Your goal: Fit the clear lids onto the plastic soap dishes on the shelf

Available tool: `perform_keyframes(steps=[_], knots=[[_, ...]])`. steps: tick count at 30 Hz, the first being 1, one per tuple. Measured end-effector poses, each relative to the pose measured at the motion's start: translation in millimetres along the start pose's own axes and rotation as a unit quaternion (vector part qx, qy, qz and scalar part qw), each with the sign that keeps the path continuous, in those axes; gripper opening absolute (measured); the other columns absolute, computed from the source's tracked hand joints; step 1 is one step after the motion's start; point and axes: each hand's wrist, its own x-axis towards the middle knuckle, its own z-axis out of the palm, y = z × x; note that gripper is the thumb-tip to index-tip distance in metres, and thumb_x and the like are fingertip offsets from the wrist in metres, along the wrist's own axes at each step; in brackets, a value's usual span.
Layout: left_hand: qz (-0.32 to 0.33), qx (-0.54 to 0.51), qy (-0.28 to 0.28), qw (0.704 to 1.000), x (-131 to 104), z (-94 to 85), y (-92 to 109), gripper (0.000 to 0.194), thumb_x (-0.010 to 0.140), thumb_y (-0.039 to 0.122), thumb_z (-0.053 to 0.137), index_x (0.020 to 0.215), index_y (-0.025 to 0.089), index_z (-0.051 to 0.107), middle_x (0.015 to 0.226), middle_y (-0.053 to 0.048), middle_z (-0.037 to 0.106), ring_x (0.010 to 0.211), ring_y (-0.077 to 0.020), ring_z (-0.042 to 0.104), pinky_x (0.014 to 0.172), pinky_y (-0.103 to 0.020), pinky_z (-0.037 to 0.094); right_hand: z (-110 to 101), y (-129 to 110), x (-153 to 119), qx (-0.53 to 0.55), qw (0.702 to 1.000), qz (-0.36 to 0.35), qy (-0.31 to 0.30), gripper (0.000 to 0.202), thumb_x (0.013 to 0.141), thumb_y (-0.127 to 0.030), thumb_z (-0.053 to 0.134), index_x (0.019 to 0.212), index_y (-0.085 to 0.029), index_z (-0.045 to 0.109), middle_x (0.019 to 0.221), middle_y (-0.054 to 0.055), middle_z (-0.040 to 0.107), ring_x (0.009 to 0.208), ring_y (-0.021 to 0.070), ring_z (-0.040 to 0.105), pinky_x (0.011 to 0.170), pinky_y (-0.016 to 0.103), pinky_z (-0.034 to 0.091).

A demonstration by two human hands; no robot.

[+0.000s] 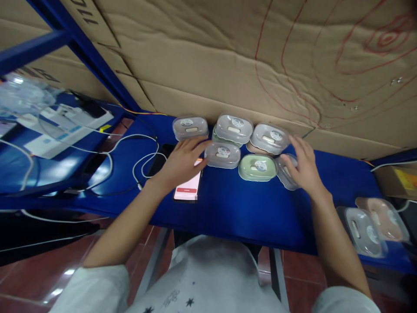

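- Currently, head cam: both hands out over blue table (pixel 234 213), mid-frame, w/ clear-lidded boxes btwn & behind them.
- L hand (pixel 185 161), centre-left: grip spread, thumb apart from fingers, at left end of front gray box (pixel 223 157); can't tell if touching.
- R hand (pixel 306 171), right of centre: grip also spread, thumb over side gray box (pixel 288 178), which it partly hides; contact unclear.
- Pale green box (pixel 257 168), centre, btwn those two gray ones.
- Upper centre, by cardboard wall (pixel 195 56): back-left box (pixel 192 126), back-mid box (pixel 234 124) & back-right box (pixel 270 132), last two w/ others partly visible underneath.
- Phone (pixel 186 195), lit pinkish screen, partly under L hand.
- Lower right, past R forearm: far gray box (pixel 361 237) beside peach box (pixel 389 221).
- White cables (pixel 111 167), left side.
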Motion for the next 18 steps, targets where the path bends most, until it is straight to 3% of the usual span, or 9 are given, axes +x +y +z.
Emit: perform_keyframes(steps=[2,5,7,10,13,15,18], knots=[[0.041,-0.013,-0.027,0.999,0.7,5.0,11.3,0.05,0.108,0.033,0.058,0.156,0.022,0.053,0.16,-0.014,0.056,0.146,-0.0337,0.055,0.121,-0.052,0.045,-7.2,-0.8,-28.9,-0.017,0.999,0.036,-0.012,0.07,0.106,-0.062,0.051,0.165,-0.024,0.043,0.159,0.019,0.054,0.148,0.0389,0.051,0.12,0.062,0.043],[0.068,-0.009,-0.067,0.995,12.4,15.3,13.6,0.059,0.103,0.036,0.069,0.157,0.02,0.052,0.164,-0.017,0.05,0.15,-0.037,0.05,0.121,-0.055,0.044,-10.1,5.3,-62.6,-0.051,0.994,0.078,-0.058,0.075,0.099,-0.069,0.06,0.16,-0.024,0.051,0.156,0.021,0.056,0.143,0.0432,0.055,0.112,0.066,0.049],[0.063,-0.006,-0.086,0.994,24.6,21.8,7.7,0.06,0.099,0.036,0.074,0.154,0.019,0.055,0.162,-0.018,0.053,0.149,-0.0389,0.05,0.12,-0.057,0.045,-10.8,15.3,-71.4,-0.031,0.995,0.071,-0.068,0.07,0.099,-0.067,0.062,0.156,-0.025,0.056,0.156,0.019,0.056,0.143,0.0412,0.055,0.113,0.065,0.05],[0.061,-0.034,-0.094,0.993,40.3,26.6,-2.8,0.051,0.099,0.039,0.075,0.145,0.022,0.064,0.152,-0.013,0.062,0.141,-0.0356,0.058,0.118,-0.054,0.048,-13.6,35.7,-67.4,0.055,0.994,0.054,-0.082,0.057,0.105,-0.057,0.059,0.154,-0.028,0.058,0.156,0.014,0.061,0.145,0.0337,0.058,0.118,0.057,0.049],[0.054,-0.083,-0.066,0.993,44.5,26.5,-5.4,0.041,0.103,0.04,0.069,0.139,0.022,0.067,0.143,-0.01,0.069,0.131,-0.0286,0.066,0.113,-0.045,0.053,-14.7,47.0,-56.8,0.046,0.994,0.065,-0.081,0.046,0.11,-0.049,0.049,0.15,-0.03,0.061,0.152,0.011,0.066,0.148,0.0348,0.057,0.122,0.066,0.04],[0.043,-0.077,-0.036,0.995,39.7,26.6,-0.3,0.036,0.104,0.037,0.067,0.136,0.02,0.068,0.139,-0.011,0.069,0.127,-0.0282,0.068,0.11,-0.044,0.055,-11.9,40.2,-50.7,0.008,0.997,0.058,-0.043,0.041,0.112,-0.044,0.045,0.143,-0.029,0.066,0.148,0.01,0.07,0.146,0.036,0.058,0.122,0.071,0.035],[0.042,-0.006,0.0,0.999,24.5,30.1,15.9,0.022,0.105,0.03,0.064,0.121,0.019,0.074,0.128,-0.014,0.072,0.119,-0.0314,0.069,0.103,-0.049,0.056,-2.3,9.3,-43.2,0.01,1.0,-0.018,-0.018,0.036,0.111,-0.04,0.05,0.14,-0.028,0.068,0.144,0.009,0.072,0.141,0.0318,0.062,0.123,0.061,0.04]])
